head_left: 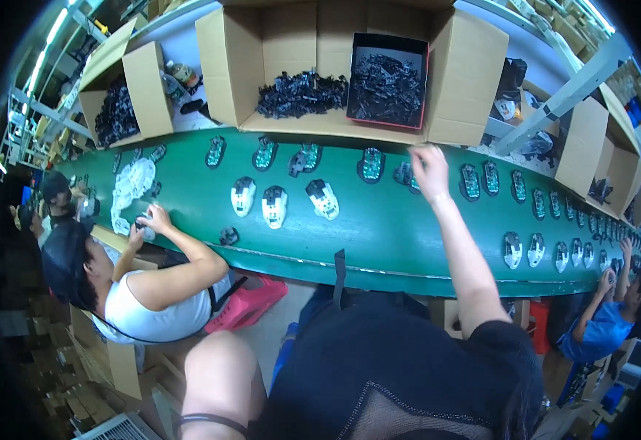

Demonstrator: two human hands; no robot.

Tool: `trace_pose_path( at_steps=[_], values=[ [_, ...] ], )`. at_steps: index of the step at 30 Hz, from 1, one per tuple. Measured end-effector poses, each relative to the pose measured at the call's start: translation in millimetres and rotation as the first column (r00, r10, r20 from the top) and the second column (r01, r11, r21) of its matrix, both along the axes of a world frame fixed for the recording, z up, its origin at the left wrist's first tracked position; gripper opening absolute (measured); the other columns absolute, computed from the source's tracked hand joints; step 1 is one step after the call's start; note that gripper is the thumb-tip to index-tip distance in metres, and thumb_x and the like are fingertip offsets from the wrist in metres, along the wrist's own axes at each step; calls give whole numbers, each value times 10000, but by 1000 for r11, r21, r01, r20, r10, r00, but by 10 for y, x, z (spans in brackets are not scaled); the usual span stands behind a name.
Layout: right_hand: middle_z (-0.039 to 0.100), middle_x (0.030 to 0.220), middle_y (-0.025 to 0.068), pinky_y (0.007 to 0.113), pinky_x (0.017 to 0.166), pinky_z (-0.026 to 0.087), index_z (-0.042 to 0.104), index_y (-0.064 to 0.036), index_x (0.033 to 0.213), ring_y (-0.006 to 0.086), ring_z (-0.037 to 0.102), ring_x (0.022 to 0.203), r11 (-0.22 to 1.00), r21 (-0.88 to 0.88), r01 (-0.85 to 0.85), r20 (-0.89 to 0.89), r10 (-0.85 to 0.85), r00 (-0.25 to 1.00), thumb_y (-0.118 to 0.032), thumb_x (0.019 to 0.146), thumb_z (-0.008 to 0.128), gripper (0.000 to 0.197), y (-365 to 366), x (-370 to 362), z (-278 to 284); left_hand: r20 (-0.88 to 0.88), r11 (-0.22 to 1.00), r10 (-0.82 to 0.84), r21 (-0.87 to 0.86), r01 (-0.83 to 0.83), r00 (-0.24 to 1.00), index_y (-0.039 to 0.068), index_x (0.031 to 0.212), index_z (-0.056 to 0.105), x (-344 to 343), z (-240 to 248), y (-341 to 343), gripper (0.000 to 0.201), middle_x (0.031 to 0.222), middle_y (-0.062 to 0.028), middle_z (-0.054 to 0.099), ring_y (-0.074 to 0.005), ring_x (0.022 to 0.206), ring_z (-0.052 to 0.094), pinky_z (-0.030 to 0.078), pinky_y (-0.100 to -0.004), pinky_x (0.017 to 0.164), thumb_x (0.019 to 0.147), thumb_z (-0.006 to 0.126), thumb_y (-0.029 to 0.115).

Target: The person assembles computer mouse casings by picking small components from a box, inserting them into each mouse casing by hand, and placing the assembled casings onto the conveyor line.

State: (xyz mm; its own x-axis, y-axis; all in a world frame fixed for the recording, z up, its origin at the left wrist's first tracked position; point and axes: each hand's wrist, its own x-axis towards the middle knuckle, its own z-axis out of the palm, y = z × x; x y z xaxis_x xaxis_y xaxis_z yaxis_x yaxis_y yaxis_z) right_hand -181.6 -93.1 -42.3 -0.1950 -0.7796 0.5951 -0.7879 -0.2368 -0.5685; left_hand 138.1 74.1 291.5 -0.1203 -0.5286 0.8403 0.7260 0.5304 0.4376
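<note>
Just left of your right hand (429,172), partly behind its fingers, a dark computer-mouse base (404,174) lies on the green work surface (379,238). Your right hand is the nearer one, its fingers curled inward; whether they pinch anything, you cannot tell from this angle. Your left hand is out of view, so its state cannot be told. The covered base's long axis is unclear; farther left, an uncovered mouse base with a green circuit board (371,166) points roughly away from you. Beyond your hand stands an open cardboard carton (458,95). No label or writing on these parts is legible.
</note>
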Motion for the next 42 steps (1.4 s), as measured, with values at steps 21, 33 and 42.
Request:
trace_pose_path(
  at_steps=[21, 33, 42],
  values=[
    [610, 1091, 112, 280, 903, 408, 569, -9, 1100, 174, 568, 1018, 940, 310, -144, 208, 81, 975, -247, 857, 566, 340, -2352, -18, 114, 902, 142, -414, -68, -987, -122, 25, 1118, 505, -359, -4701, -1985, 818, 1154, -216, 487, -341, 1068, 480, 420, -454, 862, 619, 617, 663],
    [596, 903, -27, 129, 467, 340, 612, -66, 1079, 8, 454, 595, 893, 337, -299, 588, 49, 807, -159, 894, 530, 223, -2437, -872, -378, 844, 315, 1, 508, -802, 536, 35, 1174, 340, -598, -4401, -1926, 754, 912, -127, 560, -303, 877, 572, 450, -344, 788, 595, 769, 258],
    [528, 717, 9, 152, 480, 397, 544, -62, 1070, 63, 491, 563, 612, 370, -699, 821, 137, 554, -40, 846, 566, 226, -769, 488, -251, -69, 143, -344, 982, 125, 936, 155, 1134, 406, 587, -3411, -869, 418, 1016, -18, 554, -161, 911, 601, 490, -349, 786, 773, 608, 100]
  ],
)
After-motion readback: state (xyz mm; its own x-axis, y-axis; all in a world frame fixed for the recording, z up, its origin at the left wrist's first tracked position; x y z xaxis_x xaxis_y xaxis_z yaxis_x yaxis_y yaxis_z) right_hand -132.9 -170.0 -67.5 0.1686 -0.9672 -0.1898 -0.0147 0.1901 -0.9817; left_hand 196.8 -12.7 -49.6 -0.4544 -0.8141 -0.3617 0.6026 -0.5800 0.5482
